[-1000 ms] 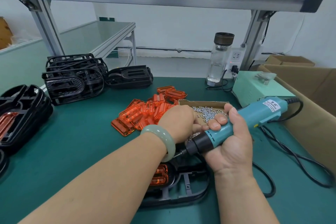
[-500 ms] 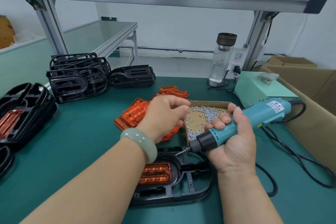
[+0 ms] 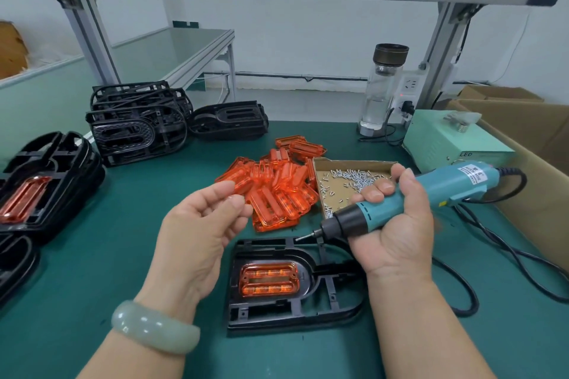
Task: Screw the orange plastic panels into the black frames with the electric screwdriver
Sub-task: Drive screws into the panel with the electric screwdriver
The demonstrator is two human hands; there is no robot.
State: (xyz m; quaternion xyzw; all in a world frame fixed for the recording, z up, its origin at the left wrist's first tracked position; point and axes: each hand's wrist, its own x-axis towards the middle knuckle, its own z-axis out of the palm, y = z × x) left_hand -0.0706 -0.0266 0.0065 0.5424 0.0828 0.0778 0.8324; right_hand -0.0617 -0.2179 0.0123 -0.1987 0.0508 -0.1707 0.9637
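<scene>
- Right hand (image 3: 397,234) has its grip clamped on the teal electric screwdriver (image 3: 431,191); left hand (image 3: 197,224) is pinched, contents unclear.
- Orange ribbed plastic panel (image 3: 268,283) sits in the black plastic frame (image 3: 292,314), apparently unscrewed; a pile of loose orange panels (image 3: 277,188) remains.

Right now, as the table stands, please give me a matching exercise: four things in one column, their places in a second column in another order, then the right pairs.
1. electric screwdriver
2. glass bottle
3. screws
4. loose orange panels

A. in the cardboard tray
B. piled beside the tray
C. gripped by the right hand
D. upright beside the power socket

Pairs: 1-C, 2-D, 3-A, 4-B
</scene>
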